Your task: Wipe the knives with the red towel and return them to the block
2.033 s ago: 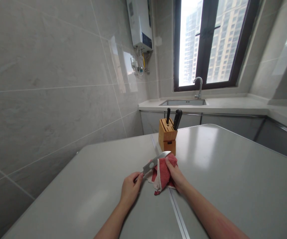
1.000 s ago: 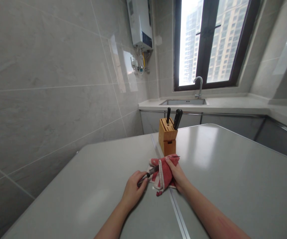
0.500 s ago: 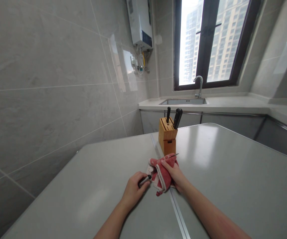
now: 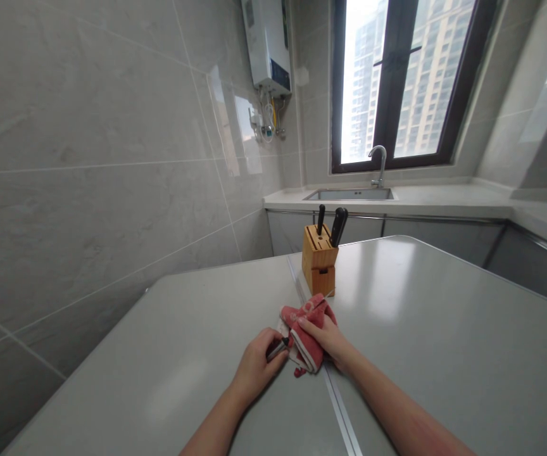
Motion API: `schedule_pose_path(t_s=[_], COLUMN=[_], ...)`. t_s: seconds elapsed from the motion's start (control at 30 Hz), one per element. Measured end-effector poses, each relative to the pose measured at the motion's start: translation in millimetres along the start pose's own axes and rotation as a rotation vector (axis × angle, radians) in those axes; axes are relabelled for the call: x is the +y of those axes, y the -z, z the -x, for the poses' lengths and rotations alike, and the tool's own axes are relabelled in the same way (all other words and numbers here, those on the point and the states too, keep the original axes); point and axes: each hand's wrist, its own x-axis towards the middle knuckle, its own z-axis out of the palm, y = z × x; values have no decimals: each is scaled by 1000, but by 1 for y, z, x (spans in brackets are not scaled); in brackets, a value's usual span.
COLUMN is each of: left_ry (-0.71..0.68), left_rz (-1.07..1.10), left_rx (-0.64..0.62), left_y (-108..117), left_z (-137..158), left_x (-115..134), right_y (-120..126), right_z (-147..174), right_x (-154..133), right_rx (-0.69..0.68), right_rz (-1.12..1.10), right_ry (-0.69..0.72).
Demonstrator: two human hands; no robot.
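Grey tabletop (image 4: 197,329) beside tiled wall (image 4: 112,126) (left hand (image 4: 258,361) round knife handle (image 4: 278,348), right hand (image 4: 329,339) round red cloth (image 4: 305,349)).

Kitchen, sink (image 4: 350,195), faucet (image 4: 382,166), knife block (image 4: 320,258)

Water heater (image 4: 264,47) up on the grey tiled wall (image 4: 88,114), hoses (image 4: 268,120) hanging below it, one yellow. Dark-framed window (image 4: 392,95), high-rises (image 4: 423,88) outside. Under it: white counter (image 4: 454,195), inset steel sink (image 4: 349,194), curved faucet (image 4: 382,166) at the sink's back edge. Grey cabinets (image 4: 435,235) below. Light table (image 4: 159,354) in front, metal strip (image 4: 342,415) across its top.
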Motion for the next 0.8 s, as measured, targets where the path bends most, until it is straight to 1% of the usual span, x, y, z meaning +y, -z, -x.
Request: schedule_pose_path(t_s=[0.13,0.2,0.3,0.43,0.63,0.8], left_ry=[-11,-17,-35,-53,-56,-50], left_rz=[-5,-13,-21,-13,-4,37], left_rx=[23,42,67,62,52,81], left_y=[1,0,-2,-3,-2,-1], left_z=[-1,-1,0,0,0,-2], left_x=[1,1,0,-1,1,2], right_y=[1,2,3,3,0,-2], right_z=[0,1,1,1,1,3], right_x=[0,1,4,8,7,5], right_rx=[-25,-75,-151,-130,-135,-119], right_rz=[61,94,200,293,244,199], right_ry=[28,48,100,158,128,104])
